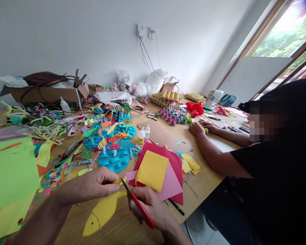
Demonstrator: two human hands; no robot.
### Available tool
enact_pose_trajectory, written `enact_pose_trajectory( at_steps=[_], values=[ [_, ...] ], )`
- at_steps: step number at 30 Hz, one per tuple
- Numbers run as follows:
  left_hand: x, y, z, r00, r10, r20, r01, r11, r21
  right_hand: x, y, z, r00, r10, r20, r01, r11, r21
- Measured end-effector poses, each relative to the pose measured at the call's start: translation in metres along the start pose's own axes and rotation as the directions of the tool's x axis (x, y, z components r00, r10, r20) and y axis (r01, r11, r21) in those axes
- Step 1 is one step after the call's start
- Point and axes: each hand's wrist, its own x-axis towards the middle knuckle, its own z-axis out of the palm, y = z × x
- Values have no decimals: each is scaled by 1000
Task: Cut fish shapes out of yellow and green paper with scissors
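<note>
Grip of the left hand [97,185] is pinched on the yellow fish-shaped paper cut-out [102,212] at six o'clock on the table [122,228]; red-handled scissors [139,204] are held in the right hand [150,207]. Left fingertips [116,180] could be nicked, the blades being close at the fish's one o'clock.

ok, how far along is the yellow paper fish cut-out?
Done: the yellow paper fish has its head and body outline cut, with the eye and gill line drawn. In hand: the left hand pinches its tail end, and the right hand holds the red-handled scissors, blades at that tail. Left: probably the tail trim. The stacked yellow, pink and red paper sheets nearby look whole.
</note>
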Motion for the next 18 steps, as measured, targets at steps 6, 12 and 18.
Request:
enact_pose_trajectory(
  at_steps=[6, 12, 18],
  values=[
    [-7, 11, -1, 994, -37, -105, 42, 998, 47, -1, -4, -8, 998, -54, -13, 56, 982, 183],
    [-7, 10, 3, 991, -59, -120, 76, 988, 138, 16, -39, -13, 974, -121, -191, 137, 988, 71],
    [-5, 8, 6, 992, -23, -120, 47, 979, 199, 31, -68, -8, 994, -93, -54, 72, 945, -319]
  ],
)
